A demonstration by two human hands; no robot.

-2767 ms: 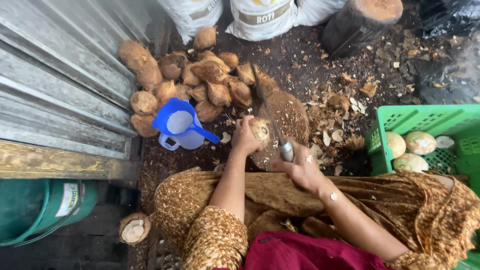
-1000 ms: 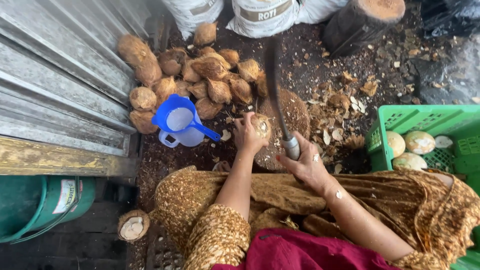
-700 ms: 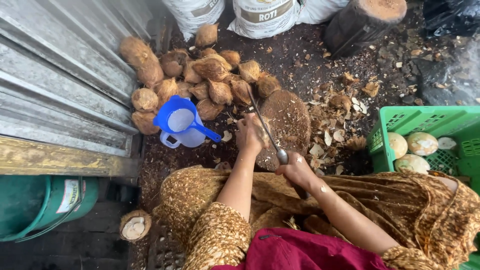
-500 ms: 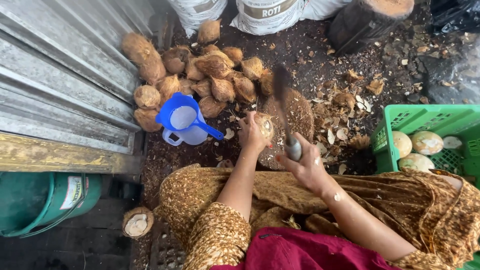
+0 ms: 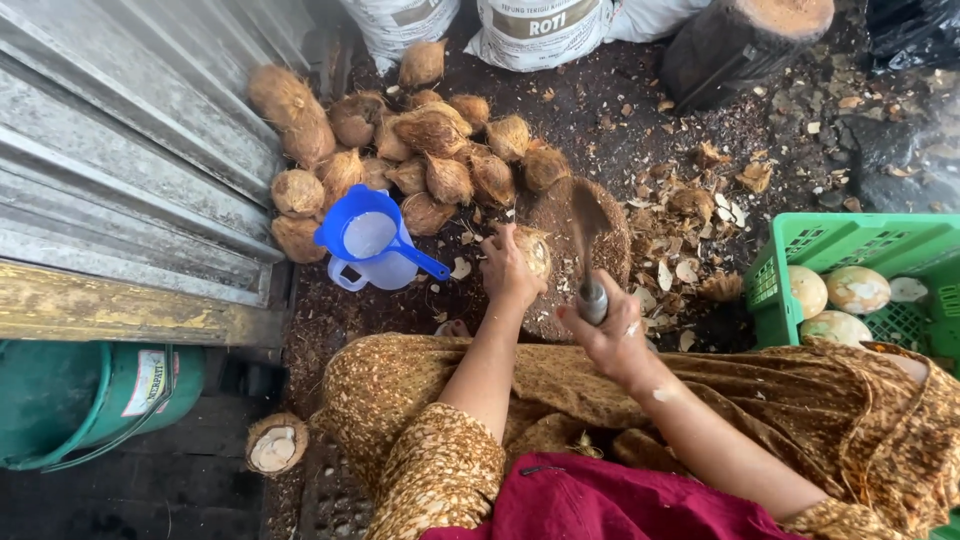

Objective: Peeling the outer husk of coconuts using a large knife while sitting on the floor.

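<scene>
The left hand [image 5: 508,272] was closed over a partly husked coconut [image 5: 533,250], which was held on a round wooden chopping block [image 5: 560,215]. The right hand [image 5: 610,335] was clenched round the handle of a cleaver [image 5: 588,225], whose blurred blade was raised over the block just beside the coconut.

Judging by the scene, the work was partly done: three pale, peeled coconuts [image 5: 828,300] lay in a green plastic crate [image 5: 775,275] at the right, while a heap of brown unpeeled coconuts [image 5: 420,150] was left beyond the block, against a corrugated metal wall [image 5: 130,150].

A blue jug [image 5: 372,240] was set near the left hand, between heap and knees. Husk chips [image 5: 690,215] were scattered over the dark ground between block and crate. A log stump [image 5: 740,40] and white sacks [image 5: 560,30] stood farther off, and a halved coconut [image 5: 275,445] lay by a green drum [image 5: 90,400].
</scene>
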